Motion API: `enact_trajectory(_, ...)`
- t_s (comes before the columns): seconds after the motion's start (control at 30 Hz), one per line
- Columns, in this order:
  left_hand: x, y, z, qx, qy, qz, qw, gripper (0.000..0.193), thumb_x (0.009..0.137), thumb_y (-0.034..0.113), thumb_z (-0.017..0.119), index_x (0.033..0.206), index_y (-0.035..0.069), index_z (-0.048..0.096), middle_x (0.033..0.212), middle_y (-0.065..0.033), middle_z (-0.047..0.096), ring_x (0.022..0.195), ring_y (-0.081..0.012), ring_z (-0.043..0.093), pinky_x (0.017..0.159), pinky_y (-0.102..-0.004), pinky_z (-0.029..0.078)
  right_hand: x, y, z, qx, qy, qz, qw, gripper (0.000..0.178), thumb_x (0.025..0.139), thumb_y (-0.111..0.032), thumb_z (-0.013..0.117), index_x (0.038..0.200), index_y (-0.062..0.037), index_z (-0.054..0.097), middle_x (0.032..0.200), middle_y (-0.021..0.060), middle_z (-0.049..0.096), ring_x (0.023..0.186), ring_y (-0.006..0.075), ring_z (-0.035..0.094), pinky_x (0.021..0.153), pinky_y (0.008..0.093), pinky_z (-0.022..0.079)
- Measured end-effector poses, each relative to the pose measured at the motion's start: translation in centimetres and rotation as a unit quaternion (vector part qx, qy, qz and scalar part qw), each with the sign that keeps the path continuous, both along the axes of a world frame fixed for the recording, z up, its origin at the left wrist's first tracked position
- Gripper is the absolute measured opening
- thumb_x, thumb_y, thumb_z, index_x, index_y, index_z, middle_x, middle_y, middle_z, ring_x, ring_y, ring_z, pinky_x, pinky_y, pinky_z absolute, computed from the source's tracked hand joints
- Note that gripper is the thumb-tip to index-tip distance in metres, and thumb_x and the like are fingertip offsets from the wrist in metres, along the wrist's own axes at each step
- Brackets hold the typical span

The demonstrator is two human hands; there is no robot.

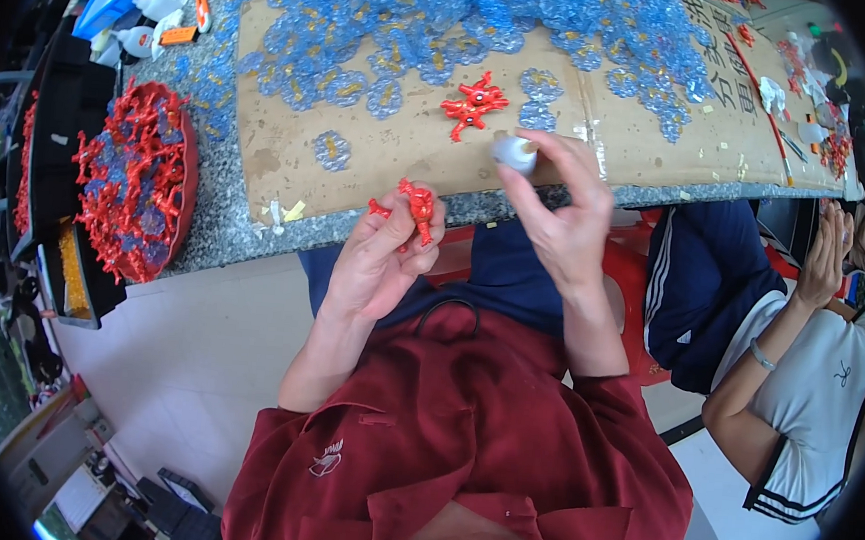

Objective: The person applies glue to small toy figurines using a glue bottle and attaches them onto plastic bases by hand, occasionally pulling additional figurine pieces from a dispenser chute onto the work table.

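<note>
Red figure (420, 205): was in left hand (378, 256), near worktop (216, 235) edge.
Left grip: closed, thumb and fingers pinching figure.
Right grip: right hand (569, 214) closed on small white bottle (514, 154), over cardboard (280, 154).
Red pieces (475, 104): lay beyond both hands.
Blue disc (332, 150): lay left of those, apart.
Slip risk: loose pinch could have dropped figure into lap.
Bottle risk: contents unclear; if liquid, over-squeezing could have dripped onto cardboard.
</note>
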State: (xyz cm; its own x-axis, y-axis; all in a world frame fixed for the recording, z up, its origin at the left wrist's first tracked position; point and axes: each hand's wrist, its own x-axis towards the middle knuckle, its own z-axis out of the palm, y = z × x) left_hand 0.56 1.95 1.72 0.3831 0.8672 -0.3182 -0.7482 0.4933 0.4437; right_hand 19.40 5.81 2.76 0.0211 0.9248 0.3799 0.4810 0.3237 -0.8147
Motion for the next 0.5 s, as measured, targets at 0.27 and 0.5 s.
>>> enact_trajectory(0.27, 0.1, 0.1, -0.3, 0.002, -0.013, -0.022, 1.000, 0.026, 0.094, 0.027, 0.049, 0.110, 0.006, 0.049, 0.088, -0.0055, 0.052, 0.064, -0.0062, 0.040, 0.047, -0.0172, 0.027, -0.8, 1.3, -0.5, -0.036, 0.055, -0.019, 0.998, 0.025, 0.073, -0.006, 0.069, 0.097, -0.0042, 0.064, 0.085, 0.0098, 0.064, 0.077, 0.0258, 0.059, 0.071, 0.0331, 0.045)
enact_trajectory(0.5, 0.8, 0.3, -0.5, 0.007, -0.038, -0.051, 0.998, 0.028, 0.094, 0.027, 0.046, 0.113, 0.005, 0.048, 0.090, -0.0069, 0.052, 0.063, -0.0066, 0.040, 0.046, -0.0176, 0.027, 3.4, 7.0, -0.7, 0.143, -0.201, -0.027, 0.969, 0.023, 0.076, 0.001, 0.060, 0.098, -0.0040, 0.064, 0.089, 0.0114, 0.063, 0.084, 0.0276, 0.057, 0.074, 0.0334, 0.046)
